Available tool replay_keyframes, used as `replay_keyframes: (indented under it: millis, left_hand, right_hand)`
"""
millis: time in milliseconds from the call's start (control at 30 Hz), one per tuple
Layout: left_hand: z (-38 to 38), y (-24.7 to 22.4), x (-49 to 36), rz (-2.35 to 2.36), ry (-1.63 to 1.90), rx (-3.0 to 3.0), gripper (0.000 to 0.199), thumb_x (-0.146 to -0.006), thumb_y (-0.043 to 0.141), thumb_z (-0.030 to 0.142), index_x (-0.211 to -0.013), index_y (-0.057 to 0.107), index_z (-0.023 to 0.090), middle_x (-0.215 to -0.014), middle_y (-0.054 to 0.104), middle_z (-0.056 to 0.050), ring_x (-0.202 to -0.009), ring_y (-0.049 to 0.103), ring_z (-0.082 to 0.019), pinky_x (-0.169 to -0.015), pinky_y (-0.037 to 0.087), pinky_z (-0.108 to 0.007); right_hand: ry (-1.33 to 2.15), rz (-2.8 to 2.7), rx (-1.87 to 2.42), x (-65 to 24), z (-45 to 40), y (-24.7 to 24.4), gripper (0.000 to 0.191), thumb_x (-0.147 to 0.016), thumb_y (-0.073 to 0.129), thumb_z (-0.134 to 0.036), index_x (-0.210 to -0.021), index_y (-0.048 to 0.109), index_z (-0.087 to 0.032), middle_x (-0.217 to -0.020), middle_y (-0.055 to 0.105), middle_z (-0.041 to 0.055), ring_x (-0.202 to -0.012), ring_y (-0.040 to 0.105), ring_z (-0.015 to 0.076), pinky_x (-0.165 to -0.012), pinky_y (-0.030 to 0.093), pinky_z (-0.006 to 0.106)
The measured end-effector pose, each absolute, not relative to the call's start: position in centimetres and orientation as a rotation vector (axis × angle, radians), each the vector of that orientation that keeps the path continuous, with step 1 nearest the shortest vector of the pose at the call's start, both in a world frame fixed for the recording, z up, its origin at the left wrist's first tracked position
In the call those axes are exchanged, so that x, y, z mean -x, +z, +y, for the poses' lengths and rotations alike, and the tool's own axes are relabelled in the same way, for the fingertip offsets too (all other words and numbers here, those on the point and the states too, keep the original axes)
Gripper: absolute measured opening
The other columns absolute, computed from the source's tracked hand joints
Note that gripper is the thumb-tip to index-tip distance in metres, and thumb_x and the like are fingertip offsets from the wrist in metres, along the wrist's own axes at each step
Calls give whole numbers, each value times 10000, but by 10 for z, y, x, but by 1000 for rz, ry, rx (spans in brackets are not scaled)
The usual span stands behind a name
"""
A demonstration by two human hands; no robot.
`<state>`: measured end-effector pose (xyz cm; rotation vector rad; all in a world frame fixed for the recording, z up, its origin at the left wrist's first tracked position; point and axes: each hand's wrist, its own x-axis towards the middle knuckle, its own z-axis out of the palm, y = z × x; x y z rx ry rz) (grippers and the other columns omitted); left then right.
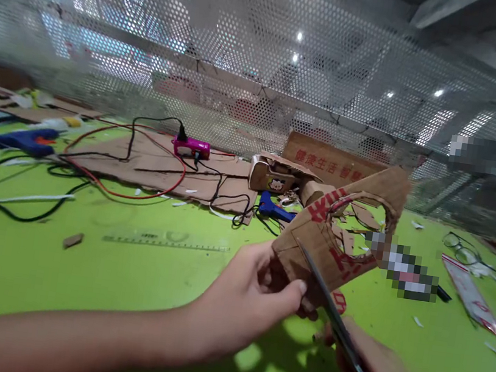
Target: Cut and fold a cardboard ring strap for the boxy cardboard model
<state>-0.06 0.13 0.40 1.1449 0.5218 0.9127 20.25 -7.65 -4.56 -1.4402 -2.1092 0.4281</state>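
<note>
My left hand (267, 293) grips a brown cardboard piece (315, 232) by its lower edge, thumb in front and fingers behind. The piece is tilted above the table, bears red printed characters and has a large round hole. In my right hand (371, 357), at the lower right, are red-handled scissors (339, 328). Their long blade slants up to the left across the front of the cardboard, its tip near a drawn line. The fingers around the handle are partly hidden, and the handle runs out of the frame.
On the green table (146, 282) lie a clear ruler (166, 244), a cardboard scrap (73, 240), blue glue guns (23, 140), tangled cables and a purple power strip (192, 147). Eyeglasses (463, 248) and a plastic bag (474, 298) are at right. A perforated metal screen (247, 56) stands behind.
</note>
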Motion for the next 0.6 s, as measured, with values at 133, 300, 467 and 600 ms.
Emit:
replay_keyframes:
  millis: [133,300,467,600]
  left_hand:
    - [2,4,0,533,872,-1151,83,-701,548,65,-704,598,131,-611,629,23,-591,568,-105,-609,471,-213]
    - [1,2,-1,574,866,-1152,80,-699,558,69,-702,607,132,-613,627,22,-586,560,-107,-605,462,-219]
    - [0,3,-1,576,850,-1149,129,-711,539,35,-658,604,133,-582,628,24,-573,559,-98,-595,455,-198]
    - [1,4,-1,532,867,-1142,140,-712,530,25,-674,611,132,-587,634,23,-568,569,-95,-595,464,-194]
  right_hand:
    - [462,-2164,1408,-207,-71,-52,523,-704,541,-547,-1134,595,-255,-926,724,100,-754,699,283,-589,576,345]
    - [318,-2129,1387,-218,-78,-68,652,-718,529,-514,-1312,494,-247,-1123,674,133,-990,652,341,-738,572,428]
    - [366,-2098,1512,-220,-82,-71,588,-732,519,-507,-1272,530,-276,-1035,699,115,-956,662,332,-661,588,405]
    - [380,-2091,1506,-215,-80,-63,591,-706,561,-527,-1240,553,-272,-1042,700,121,-916,673,335,-662,586,414]
